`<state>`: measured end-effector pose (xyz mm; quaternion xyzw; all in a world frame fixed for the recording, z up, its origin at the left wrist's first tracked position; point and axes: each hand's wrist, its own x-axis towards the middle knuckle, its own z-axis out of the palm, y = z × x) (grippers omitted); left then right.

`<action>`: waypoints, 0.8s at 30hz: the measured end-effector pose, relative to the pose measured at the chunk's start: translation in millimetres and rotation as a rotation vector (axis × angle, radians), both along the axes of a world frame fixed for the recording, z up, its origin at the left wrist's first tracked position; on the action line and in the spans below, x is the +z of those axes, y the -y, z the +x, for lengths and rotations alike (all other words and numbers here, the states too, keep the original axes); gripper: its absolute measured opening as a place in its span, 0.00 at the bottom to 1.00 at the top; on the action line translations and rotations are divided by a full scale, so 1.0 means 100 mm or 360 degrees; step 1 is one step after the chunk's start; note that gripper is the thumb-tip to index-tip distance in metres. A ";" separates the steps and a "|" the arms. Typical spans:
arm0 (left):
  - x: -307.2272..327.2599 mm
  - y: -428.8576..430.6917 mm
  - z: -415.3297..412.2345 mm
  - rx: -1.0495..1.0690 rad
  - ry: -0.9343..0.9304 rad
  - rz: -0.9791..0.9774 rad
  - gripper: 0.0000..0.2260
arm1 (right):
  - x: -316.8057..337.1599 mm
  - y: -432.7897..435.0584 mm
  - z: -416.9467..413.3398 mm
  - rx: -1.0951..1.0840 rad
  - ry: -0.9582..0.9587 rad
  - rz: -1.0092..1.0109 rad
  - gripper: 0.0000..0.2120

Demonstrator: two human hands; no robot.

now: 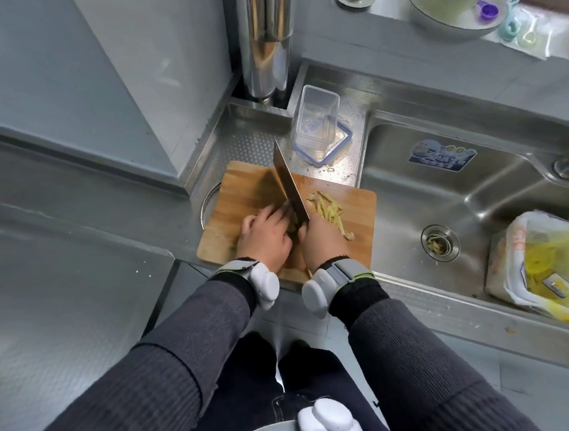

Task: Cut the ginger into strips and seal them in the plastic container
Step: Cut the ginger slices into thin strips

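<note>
Clearly slicing is in hand: ginger (pixel 292 223) is pinned by curled fingers of the left hand (pixel 265 232), cleaver (pixel 289 184) clamped in the right hand (pixel 320 243); further cuts are needed.

Ginger strips (pixel 327 211) — pale yellow, thin, uneven in length. They lie in a loose heap on the right half of the wooden cutting board (pixel 240 198), just right of the cleaver (pixel 288 180) blade, with a few trailing toward the near edge.

Uncut ginger (pixel 292 220) is mostly hidden. A small yellowish part shows against the blade's left face, under the fingers (pixel 284 212) of the left hand (pixel 264 232).

Cleaver is upright, edge down on the board, its handle gripped by the right hand (pixel 320 243).

Plastic container (pixel 316 119) — clear, rectangular, upright, mouth open. It stands on its blue-rimmed lid (pixel 343 141), which lies flat on the steel surface just beyond the board's far edge.
</note>
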<state>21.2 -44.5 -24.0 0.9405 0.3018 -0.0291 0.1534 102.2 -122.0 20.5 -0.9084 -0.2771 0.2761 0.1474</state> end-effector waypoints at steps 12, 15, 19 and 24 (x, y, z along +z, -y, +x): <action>0.02 0.08 -0.11 0.0115 -0.0025 -0.0068 0.22 | 0.20 0.12 0.00 0.0092 0.0101 0.0178 0.13; 0.04 0.09 -0.10 0.0135 0.0005 -0.0063 0.21 | 0.19 0.13 -0.05 0.0107 0.0120 0.0165 0.14; 0.11 0.07 -0.10 0.0218 0.0125 -0.0036 0.22 | 0.21 0.14 -0.07 0.0086 0.0093 0.0101 0.13; 0.24 -0.04 -0.05 0.0256 0.0287 -0.0059 0.29 | 0.25 0.09 -0.03 0.0078 0.0053 0.0019 0.14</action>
